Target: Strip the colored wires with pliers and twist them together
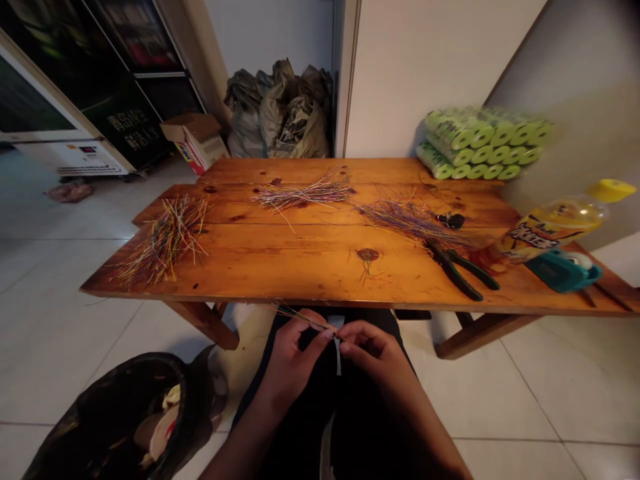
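Both my hands are low in front of my lap, below the near edge of the wooden table (320, 267). My left hand (293, 357) is closed in a pinch on a few thin coloured wires (295, 315) that stick out up and to the left. My right hand (373, 350) is closed too, fingertips meeting the left hand's at the same wires. On the table lie three heaps of thin coloured wires: one at the left (165, 240), one at the middle back (303, 195), one at the right (405, 219).
Black-handled pliers (460, 267) lie on the table's right part, beside a yellow-capped bottle (550, 227) on its side and a teal object (563, 270). Green rolls (480, 150) are stacked at the back right. A black rubbish bag (125, 420) stands on the floor at my left.
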`<state>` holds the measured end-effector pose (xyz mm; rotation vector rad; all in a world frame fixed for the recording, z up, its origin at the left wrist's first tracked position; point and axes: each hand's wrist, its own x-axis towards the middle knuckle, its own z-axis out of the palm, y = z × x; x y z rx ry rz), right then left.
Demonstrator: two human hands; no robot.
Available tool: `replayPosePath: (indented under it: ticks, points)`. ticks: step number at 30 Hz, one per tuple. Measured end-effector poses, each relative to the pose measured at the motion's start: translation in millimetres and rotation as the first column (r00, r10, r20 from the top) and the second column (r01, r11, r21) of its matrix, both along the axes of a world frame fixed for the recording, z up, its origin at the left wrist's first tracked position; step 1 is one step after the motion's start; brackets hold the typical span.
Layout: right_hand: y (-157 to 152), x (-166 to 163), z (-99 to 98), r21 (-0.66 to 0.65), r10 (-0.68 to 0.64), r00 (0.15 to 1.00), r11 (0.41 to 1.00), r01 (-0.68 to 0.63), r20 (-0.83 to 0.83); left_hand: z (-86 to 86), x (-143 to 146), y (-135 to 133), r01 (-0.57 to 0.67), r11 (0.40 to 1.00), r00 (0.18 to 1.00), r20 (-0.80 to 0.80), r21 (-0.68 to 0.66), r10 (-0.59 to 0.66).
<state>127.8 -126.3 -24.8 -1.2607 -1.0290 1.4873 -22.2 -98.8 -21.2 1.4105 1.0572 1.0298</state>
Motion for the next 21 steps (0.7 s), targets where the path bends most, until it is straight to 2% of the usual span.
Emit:
replayPosePath:
  ticks: [3, 7, 9, 15, 18, 21]
  points:
    - [-1.4, -0.7, -1.0, 0.029, -0.028, 0.994, 0.999, 0.025, 0.106, -0.5, 1.6, -1.3, -0.006, 1.000, 1.000, -0.013, 0.028, 0.007]
    - [-7.2, -6.8, -0.2, 0.166, -0.215, 0.936, 0.971, 0.173, 0.278, 1.2, 6.5, -5.4, -0.004, 1.000, 1.000, -0.006, -0.003, 0.004]
    - [-9.6, -9.2, 0.5, 0.227, -0.263, 0.907, 0.954, 0.195, 0.329, 1.6, 8.3, -6.6, -0.011, 1.000, 1.000, -0.006, -0.003, 0.011]
    - [-10.1, -9.2, 3.0, 0.282, -0.199, 0.888, 0.956, 0.082, 0.415, -3.7, 6.0, -4.1, -0.102, 0.993, 0.993, -0.051, 0.058, 0.105]
    - [-8.5, -7.4, 3.6, 0.251, -0.152, 0.882, 0.967, 0.041, 0.445, -5.7, 4.1, -2.8, -0.138, 0.983, 0.981, -0.119, 0.118, 0.152]
    - [-6.9, -5.2, 3.8, 0.202, -0.087, 0.918, 0.979, 0.007, 0.387, -6.6, 2.7, -2.2, -0.160, 0.963, 0.961, -0.188, 0.215, 0.202]
